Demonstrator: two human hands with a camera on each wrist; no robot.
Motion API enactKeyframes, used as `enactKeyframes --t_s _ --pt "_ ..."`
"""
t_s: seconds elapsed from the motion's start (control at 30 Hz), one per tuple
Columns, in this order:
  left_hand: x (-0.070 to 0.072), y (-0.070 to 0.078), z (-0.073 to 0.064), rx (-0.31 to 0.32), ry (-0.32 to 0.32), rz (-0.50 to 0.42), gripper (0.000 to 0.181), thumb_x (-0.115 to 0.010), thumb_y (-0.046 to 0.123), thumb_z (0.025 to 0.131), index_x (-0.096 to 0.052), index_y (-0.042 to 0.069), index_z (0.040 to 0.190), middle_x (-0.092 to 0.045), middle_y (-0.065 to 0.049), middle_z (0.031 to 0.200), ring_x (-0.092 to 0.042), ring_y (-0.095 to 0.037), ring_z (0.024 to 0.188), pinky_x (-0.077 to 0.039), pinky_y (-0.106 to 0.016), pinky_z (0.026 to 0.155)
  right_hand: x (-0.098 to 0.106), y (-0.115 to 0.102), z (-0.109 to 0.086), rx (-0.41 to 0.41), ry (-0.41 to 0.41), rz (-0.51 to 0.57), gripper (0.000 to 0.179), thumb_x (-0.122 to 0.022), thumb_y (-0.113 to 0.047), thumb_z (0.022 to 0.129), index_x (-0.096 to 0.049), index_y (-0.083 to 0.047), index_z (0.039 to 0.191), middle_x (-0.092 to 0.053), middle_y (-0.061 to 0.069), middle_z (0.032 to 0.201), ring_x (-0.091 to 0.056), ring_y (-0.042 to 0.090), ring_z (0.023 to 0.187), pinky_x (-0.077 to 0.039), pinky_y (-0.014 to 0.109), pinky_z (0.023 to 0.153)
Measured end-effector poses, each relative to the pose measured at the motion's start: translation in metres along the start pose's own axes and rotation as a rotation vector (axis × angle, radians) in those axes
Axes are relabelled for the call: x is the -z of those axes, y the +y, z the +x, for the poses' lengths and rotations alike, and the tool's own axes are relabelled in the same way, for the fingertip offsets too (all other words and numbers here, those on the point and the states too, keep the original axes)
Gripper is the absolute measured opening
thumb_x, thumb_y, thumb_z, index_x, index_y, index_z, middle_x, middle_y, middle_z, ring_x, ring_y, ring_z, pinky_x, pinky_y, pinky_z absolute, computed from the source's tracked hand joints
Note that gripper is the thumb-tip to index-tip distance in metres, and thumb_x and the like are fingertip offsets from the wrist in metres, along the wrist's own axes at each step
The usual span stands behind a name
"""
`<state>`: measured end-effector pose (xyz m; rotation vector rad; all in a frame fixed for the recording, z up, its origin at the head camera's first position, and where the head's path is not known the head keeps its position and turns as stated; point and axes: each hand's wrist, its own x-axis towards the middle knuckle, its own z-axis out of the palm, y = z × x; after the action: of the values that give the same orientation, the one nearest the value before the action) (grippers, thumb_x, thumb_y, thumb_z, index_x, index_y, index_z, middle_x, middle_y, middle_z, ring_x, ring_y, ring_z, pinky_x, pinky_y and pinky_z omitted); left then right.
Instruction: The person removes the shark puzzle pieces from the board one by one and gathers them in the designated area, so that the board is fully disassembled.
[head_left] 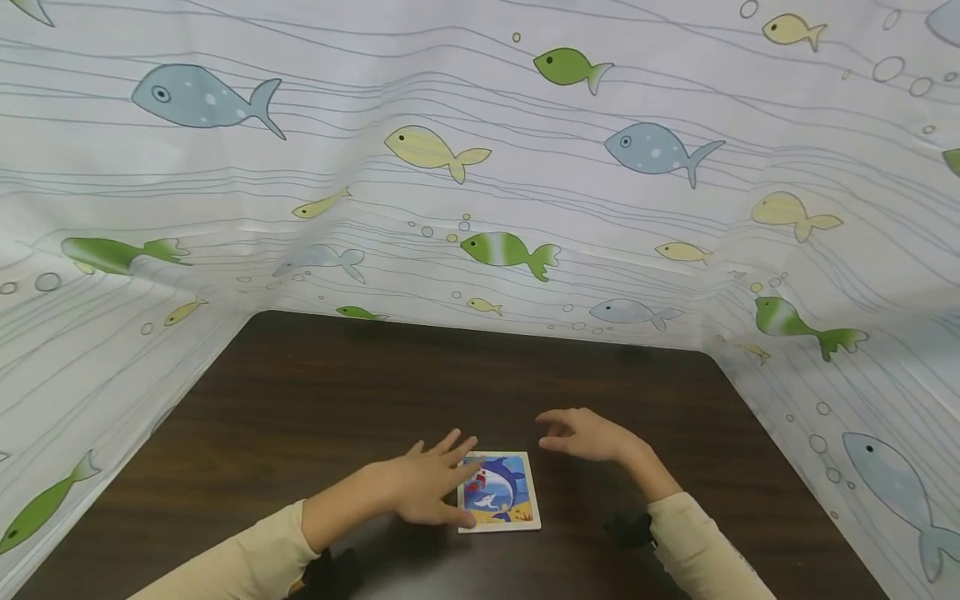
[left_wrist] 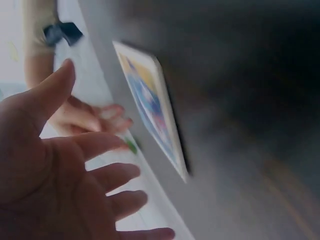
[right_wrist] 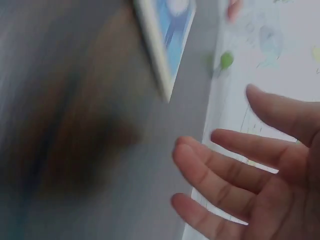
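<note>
A square picture puzzle (head_left: 501,493) with a pale border and a blue sea scene of a dolphin lies flat on the dark table. My left hand (head_left: 433,483) hovers over its left edge with fingers spread, covering a little of that side. In the left wrist view the left hand (left_wrist: 65,165) shows its bare palm, apart from the puzzle (left_wrist: 150,107). To the puzzle's upper right, my right hand (head_left: 587,435) is held above the table, fingers loosely bent and holding nothing. The right wrist view shows the right hand (right_wrist: 250,175) clear of the puzzle's corner (right_wrist: 167,75).
The dark wood-grain table (head_left: 337,375) has rounded far corners. A white sheet printed with fish (head_left: 420,275) rises behind it and along both sides. Dark bands (head_left: 630,530) sit at both wrists, below beige sleeves.
</note>
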<state>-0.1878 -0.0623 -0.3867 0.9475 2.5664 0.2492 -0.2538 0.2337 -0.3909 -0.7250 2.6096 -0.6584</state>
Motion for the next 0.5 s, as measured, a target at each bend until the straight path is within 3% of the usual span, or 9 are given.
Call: enactKeyframes --t_s 0.17,0.5 --pt "-0.009 0.020 0.005 -0.023 -0.049 0.034 0.080 -0.057 0.064 0.084 -0.031 0.027 0.151 -0.019 -0.003 0.162 -0.014 -0.031 0.150 -0.026 -0.069 0.106 -0.016 -0.017 0.006 0.028 -0.086 0.023 0.041 -0.056 -0.019 0.097 -0.054 -0.001 0.133 -0.070 0.007 0.099 -0.061 0.014 0.079 -0.050 0.031 0.069" --pt "-0.025 0.022 0.013 0.005 -0.069 0.067 0.076 -0.059 0.063 0.083 -0.033 0.036 0.149 -0.022 0.002 0.161 -0.021 -0.034 0.147 -0.036 -0.067 0.101 -0.034 -0.025 0.004 0.020 -0.043 0.050 0.030 -0.052 -0.005 0.096 -0.065 -0.002 0.122 -0.060 0.005 0.093 -0.052 0.013 0.073 -0.041 0.025 0.059"
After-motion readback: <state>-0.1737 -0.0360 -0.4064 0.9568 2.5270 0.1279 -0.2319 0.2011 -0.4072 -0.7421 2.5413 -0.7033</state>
